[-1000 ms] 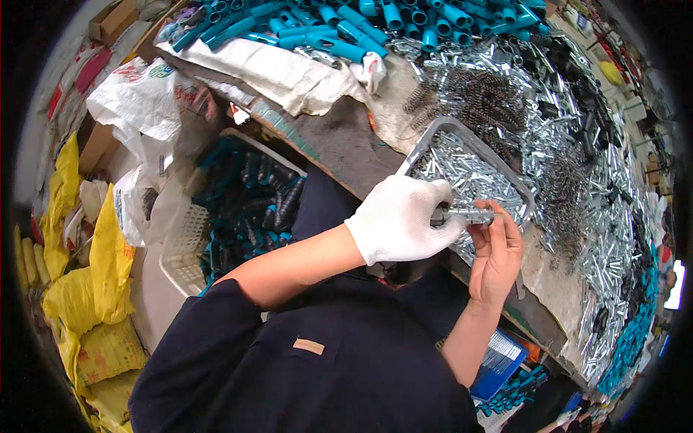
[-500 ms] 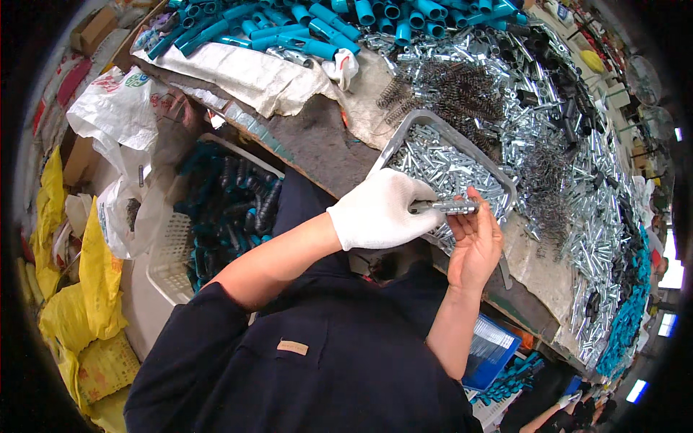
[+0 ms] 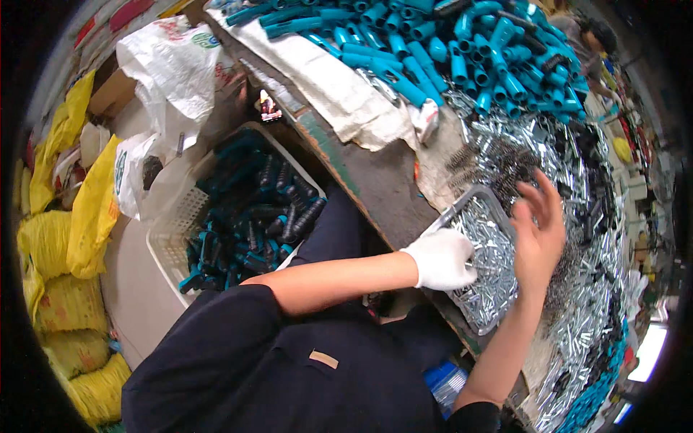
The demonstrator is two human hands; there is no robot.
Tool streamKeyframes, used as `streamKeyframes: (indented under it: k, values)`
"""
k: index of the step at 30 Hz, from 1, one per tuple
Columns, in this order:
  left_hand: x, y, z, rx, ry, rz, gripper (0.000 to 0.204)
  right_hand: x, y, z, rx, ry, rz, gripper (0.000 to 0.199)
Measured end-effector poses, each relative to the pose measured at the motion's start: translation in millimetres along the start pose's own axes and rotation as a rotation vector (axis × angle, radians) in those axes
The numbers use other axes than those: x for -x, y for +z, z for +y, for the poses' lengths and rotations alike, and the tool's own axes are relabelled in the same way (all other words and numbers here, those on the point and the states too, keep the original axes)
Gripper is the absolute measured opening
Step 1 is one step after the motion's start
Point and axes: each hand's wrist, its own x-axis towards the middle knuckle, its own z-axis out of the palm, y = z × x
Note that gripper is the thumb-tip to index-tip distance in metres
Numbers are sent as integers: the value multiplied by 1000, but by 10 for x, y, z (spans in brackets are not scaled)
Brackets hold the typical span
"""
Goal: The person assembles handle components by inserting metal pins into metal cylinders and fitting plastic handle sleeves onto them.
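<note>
My left hand [image 3: 442, 257] wears a white glove and rests curled on the near edge of a grey metal tray [image 3: 453, 211]. The tray is filled with small silver metal pins [image 3: 487, 292]. Whether the glove grips any pins is hidden by its closed fingers. My right hand [image 3: 538, 231] is bare and hovers over the tray's far side with its fingers spread, holding nothing. A patch of dark wire springs [image 3: 498, 166] lies just beyond it on the workbench [image 3: 375, 180].
A heap of teal plastic tubes [image 3: 440, 43] covers the bench's far end, on white sacking [image 3: 325, 79]. A white basket [image 3: 177, 238] of dark and teal handles stands on the floor to my left. Yellow bags [image 3: 65, 245] line the left side. More silver pins [image 3: 599, 289] spread to the right.
Both hands held a silver metal piece together above the tray. Now my right hand has let go and opened, and my gloved left hand has dropped onto the pins.
</note>
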Motion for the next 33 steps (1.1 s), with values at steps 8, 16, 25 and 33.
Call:
streamKeyframes:
  k: [8,16,25,33]
  values:
    - [-17,62,-48,17,120,85,34,-1307,1416,132,612,-571,-325,47]
    - [-106,291,-188,83,338,254,33,-1517,1739,321,830,-556,-258,37]
    - [34,84,-123,86,77,133,34,-750,230,-154,-1013,89,-351,56]
    - [16,72,14,31,71,91,38,463,-527,393,-853,205,-169,43]
